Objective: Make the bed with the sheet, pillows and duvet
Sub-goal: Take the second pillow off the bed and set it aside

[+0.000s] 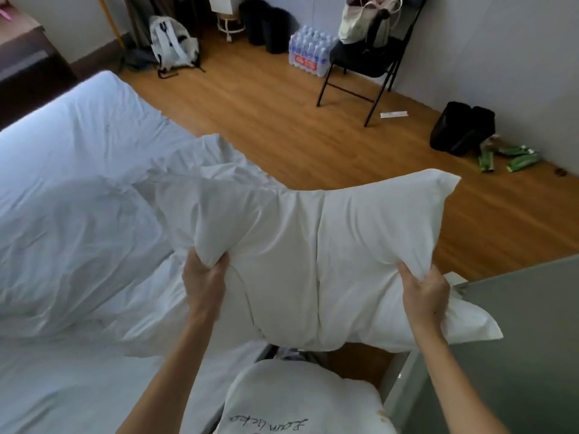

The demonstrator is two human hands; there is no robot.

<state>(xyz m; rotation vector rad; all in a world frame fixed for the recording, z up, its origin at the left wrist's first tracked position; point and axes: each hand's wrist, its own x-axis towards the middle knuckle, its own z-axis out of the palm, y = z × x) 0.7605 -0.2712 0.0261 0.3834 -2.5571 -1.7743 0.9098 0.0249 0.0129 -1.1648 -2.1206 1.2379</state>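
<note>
a person stands at the side of a bed (78, 136) and holds a white pillow (313, 245) up in the air with both hands, out over the bed's edge and the wooden floor (266, 120). the left hand (203, 277) grips the pillow's near left part, its fingers (221, 266) clenched into a bunch of the fabric. the right hand (424, 292) grips the near right part, thumb on top and fingers curled round the edge (the fingertips themselves are hidden in the cloth). the pillow sags a little in the middle, with its far right corner pointing up.

on the bed lies a rumpled white duvet (72, 239), heaped beside and partly under the held pillow. farther up, the white sheet (78, 120) covers the mattress with soft creases.

across the floor a black folding chair (363, 61) stands near the wall with a pale tote bag (360, 20) on it. just beside the chair sits a shrink-wrapped pack of water bottles (308, 54). a white backpack (172, 42) leans by the far wall, and green wrappers (513, 158) lie on the floor next to a black bag (460, 126).
</note>
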